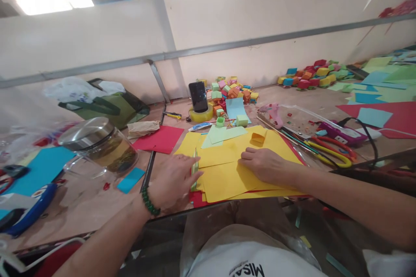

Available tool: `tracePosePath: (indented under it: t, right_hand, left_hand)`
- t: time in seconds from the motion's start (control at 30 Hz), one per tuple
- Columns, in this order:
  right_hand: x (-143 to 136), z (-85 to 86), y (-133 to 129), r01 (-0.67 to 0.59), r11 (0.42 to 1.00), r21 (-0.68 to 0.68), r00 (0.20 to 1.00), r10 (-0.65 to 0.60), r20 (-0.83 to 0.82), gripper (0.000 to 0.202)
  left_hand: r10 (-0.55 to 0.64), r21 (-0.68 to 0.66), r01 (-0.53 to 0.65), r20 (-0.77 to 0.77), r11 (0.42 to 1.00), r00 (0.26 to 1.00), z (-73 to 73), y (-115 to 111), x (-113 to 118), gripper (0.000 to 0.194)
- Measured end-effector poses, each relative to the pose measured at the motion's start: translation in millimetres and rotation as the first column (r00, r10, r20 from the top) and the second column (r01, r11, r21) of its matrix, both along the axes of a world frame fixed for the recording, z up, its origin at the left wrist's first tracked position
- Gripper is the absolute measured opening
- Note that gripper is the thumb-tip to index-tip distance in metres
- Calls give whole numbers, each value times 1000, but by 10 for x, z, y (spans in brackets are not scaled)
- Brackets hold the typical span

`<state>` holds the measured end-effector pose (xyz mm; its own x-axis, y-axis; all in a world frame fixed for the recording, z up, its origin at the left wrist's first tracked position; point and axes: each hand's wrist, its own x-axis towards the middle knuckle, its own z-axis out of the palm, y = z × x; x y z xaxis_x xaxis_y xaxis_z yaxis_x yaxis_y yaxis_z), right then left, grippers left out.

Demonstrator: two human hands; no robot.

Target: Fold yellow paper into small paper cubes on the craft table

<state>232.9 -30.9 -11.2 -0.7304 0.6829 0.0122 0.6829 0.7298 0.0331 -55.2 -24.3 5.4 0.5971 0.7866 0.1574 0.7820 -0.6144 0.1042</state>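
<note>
A stack of yellow paper sheets (pixel 224 181) lies at the table's front edge, with red sheets showing beneath. My left hand (pixel 170 177), wearing a green bead bracelet, rests at the stack's left edge with thumb and forefinger stretched apart. Under those fingers is a narrow pale green strip (pixel 195 169), its kind unclear. On the yellow paper my right hand (pixel 263 163) is closed, fingers curled down; whatever they hold is hidden. Just beyond it sits a folded yellow paper piece (pixel 258 137). Pale green sheets (pixel 224 135) and a small green paper box (pixel 242 120) are farther back.
A glass jug (pixel 107 147) with a metal lid stands left, beside a blue tape dispenser (pixel 35 210). A phone (pixel 198 96) leans in a tape roll (pixel 201 114). Paper cubes (pixel 305 76) are heaped behind. Scissors (pixel 331 151) and a pink glue gun (pixel 274 114) lie right.
</note>
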Motion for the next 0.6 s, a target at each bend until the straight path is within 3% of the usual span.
tracePosePath:
  t: [0.1, 0.17, 0.3, 0.43, 0.5, 0.6]
  right_hand:
    - [-34, 34, -15, 34, 999, -12, 999, -34, 10, 22]
    - [-48, 49, -25, 49, 999, -20, 999, -49, 6, 23]
    - [-60, 41, -33, 74, 997, -14, 997, -74, -5, 23]
    - [-101, 56, -3, 132, 991, 2, 991, -132, 16, 21]
    - [-138, 113, 14, 147, 989, -17, 988, -146, 47, 21]
    - [-220, 249, 27, 178, 983, -53, 980, -172, 97, 21]
  left_hand:
    - [93, -24, -92, 23, 995, 995, -29, 270, 133, 62]
    - [128, -139, -123, 29, 983, 991, -49, 389, 214, 59]
    - [168, -217, -140, 118, 966, 979, -90, 444, 266, 47]
    - [175, -188, -146, 144, 971, 974, -111, 433, 242, 56]
    - [181, -236, -140, 161, 962, 970, -121, 448, 234, 50]
    - [211, -294, -126, 276, 947, 938, -147, 481, 224, 24]
